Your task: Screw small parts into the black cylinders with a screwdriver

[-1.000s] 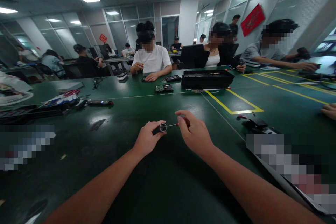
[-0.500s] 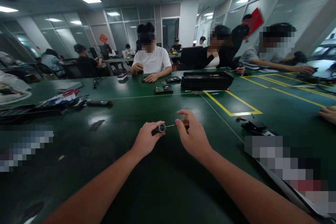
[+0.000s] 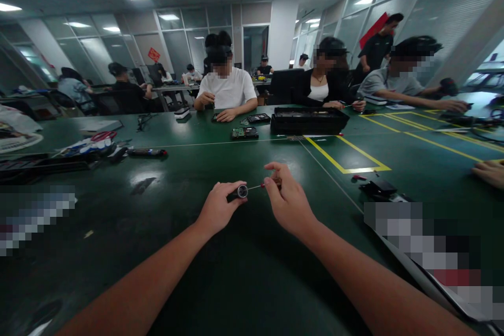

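My left hand (image 3: 220,207) is closed on a small dark cylindrical part (image 3: 241,191) whose round, light-rimmed end shows. A thin screwdriver with a red tip to its handle (image 3: 263,185) is pinched in my right hand (image 3: 286,197), and its metal shaft points left to the side of the part. Whether the shaft's tip touches the part is too small to tell. Both hands are over the middle of the green table (image 3: 220,294).
A long black tray (image 3: 309,122), a green circuit board (image 3: 244,133) and a dark pen-like tool (image 3: 147,153) lie farther back. Black parts (image 3: 380,188) sit at the right. Red-handled scissors (image 3: 103,136) rest on the left pile. Several people sit across the table.
Both hands keep nearly the same pose and hold. The view has shifted slightly. At the back right, a standing person has moved rightward, and a seated person has lowered a hand from the chest.
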A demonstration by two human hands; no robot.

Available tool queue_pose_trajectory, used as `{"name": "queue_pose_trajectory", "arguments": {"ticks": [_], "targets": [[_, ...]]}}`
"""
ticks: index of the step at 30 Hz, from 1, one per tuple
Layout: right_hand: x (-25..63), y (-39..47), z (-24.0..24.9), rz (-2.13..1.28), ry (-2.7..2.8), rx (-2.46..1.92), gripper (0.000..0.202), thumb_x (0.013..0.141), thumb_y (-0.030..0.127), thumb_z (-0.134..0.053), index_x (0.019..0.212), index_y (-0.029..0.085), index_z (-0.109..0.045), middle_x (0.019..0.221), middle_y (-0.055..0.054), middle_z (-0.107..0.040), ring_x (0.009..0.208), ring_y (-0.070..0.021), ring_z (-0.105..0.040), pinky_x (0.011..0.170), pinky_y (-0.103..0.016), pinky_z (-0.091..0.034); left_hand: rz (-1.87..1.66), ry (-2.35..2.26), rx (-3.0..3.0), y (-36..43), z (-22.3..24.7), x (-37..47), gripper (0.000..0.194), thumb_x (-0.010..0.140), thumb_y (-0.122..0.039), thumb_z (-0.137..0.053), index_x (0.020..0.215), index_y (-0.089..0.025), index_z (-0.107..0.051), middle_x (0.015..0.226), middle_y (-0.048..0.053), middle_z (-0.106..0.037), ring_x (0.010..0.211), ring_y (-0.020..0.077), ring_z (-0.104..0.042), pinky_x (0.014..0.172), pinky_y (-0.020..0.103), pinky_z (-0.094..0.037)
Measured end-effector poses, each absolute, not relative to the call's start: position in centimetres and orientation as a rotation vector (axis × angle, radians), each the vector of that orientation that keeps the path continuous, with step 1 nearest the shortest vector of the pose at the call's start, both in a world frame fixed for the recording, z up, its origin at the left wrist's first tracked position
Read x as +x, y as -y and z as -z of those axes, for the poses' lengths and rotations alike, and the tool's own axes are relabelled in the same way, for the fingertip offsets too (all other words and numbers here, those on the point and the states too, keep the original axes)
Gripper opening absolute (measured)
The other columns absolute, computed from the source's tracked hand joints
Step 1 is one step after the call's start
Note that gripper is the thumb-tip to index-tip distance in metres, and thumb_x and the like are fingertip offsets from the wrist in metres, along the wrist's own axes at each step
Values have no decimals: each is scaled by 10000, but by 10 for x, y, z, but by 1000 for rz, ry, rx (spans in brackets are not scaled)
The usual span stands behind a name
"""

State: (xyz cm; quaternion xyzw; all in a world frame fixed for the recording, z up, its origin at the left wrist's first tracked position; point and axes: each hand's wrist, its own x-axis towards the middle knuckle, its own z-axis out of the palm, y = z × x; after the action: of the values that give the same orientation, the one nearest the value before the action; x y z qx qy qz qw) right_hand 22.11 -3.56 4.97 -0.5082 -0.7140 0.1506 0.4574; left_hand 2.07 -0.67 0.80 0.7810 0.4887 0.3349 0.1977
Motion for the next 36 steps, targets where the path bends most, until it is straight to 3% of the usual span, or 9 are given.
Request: {"name": "queue_pose_trajectory", "arguments": {"ticks": [2, 6, 8, 12, 15, 17, 20, 23, 36], "targets": [[222, 35, -50, -391, 1768, -1249, 244, 977, 283, -442, 1182, 191, -538, 861, -42, -673, 784, -198, -653, 671, -315, -463, -943, -1377, 2186, 7, -9, 20, 353, 877, -276, -684, 1228, -312, -674, 1131, 33, -721, 1032, 270, -619, 913, 455, -453], [224, 33, -52, -439, 1784, -1337, 278, 1010, 409, -415, 1020, 216, -615, 725, -10, -663, 571, -167, -586, 535, -297, -378, -940, -1390, 2188, 7, -9, 20, 356, 872, -271, -691, 1226, -306, -676, 1142, 33, -721, 1033, 273, -614, 906, 451, -457], [224, 33, -51, -449, 1770, -1331, 279, 1019, 388, -390, 1058, 223, -611, 734, -8, -671, 543, -160, -571, 529, -300, -373, -929, -1394, 2190, 6, -9, 21, 353, 877, -278, -687, 1229, -306, -675, 1137, 33, -722, 1029, 272, -613, 903, 450, -458], [222, 32, -47, -473, 1708, -1227, 225, 980, 294, -430, 1174, 212, -511, 825, -34, -676, 713, -203, -649, 650, -336, -458, -931, -1407, 2183, 6, -9, 21, 349, 882, -272, -683, 1229, -305, -672, 1160, 27, -717, 1047, 259, -612, 929, 446, -456], [221, 29, -44, -491, 1628, -1174, 146, 944, 307, -497, 1052, 216, -533, 887, -61, -680, 848, -230, -662, 762, -372, -479, -934, -1424, 2174, 7, -9, 21, 360, 878, -270, -689, 1236, -300, -666, 1177, 21, -712, 1057, 250, -608, 942, 439, -464], [221, 26, -41, -568, 1533, -1175, 145, 935, 357, -521, 963, 221, -564, 858, -53, -673, 822, -223, -646, 759, -372, -476, -932, -1432, 2180, 8, -11, 22, 365, 887, -274, -678, 1250, -299, -653, 1183, 19, -709, 1057, 246, -611, 954, 447, -467], [223, 17, -34, -855, 1188, -1200, 253, 941, 436, -483, 834, 225, -573, 718, -21, -608, 662, -189, -577, 651, -345, -463, -958, -1429, 2253, 12, -15, 25, 361, 906, -258, -654, 1264, -308, -633, 1222, 11, -695, 1121, 241, -603, 1101, 528, -357], [226, 7, -26, -1108, 874, -1168, 246, 918, 399, -510, 744, 227, -533, 644, 14, -526, 554, -149, -489, 600, -325, -447, -948, -1447, 2280, 12, -18, 27, 354, 914, -254, -647, 1261, -319, -626, 1229, 5, -690, 1170, 242, -590, 1177, 599, -199], [224, 17, -32, -675, 1313, -1242, 253, 985, 442, -441, 897, 226, -541, 737, 1, -588, 658, -169, -543, 627, -318, -419, -915, -1416, 2239, 11, -15, 25, 374, 905, -282, -665, 1275, -312, -620, 1211, 16, -695, 1148, 249, -593, 1158, 614, -228]]}}
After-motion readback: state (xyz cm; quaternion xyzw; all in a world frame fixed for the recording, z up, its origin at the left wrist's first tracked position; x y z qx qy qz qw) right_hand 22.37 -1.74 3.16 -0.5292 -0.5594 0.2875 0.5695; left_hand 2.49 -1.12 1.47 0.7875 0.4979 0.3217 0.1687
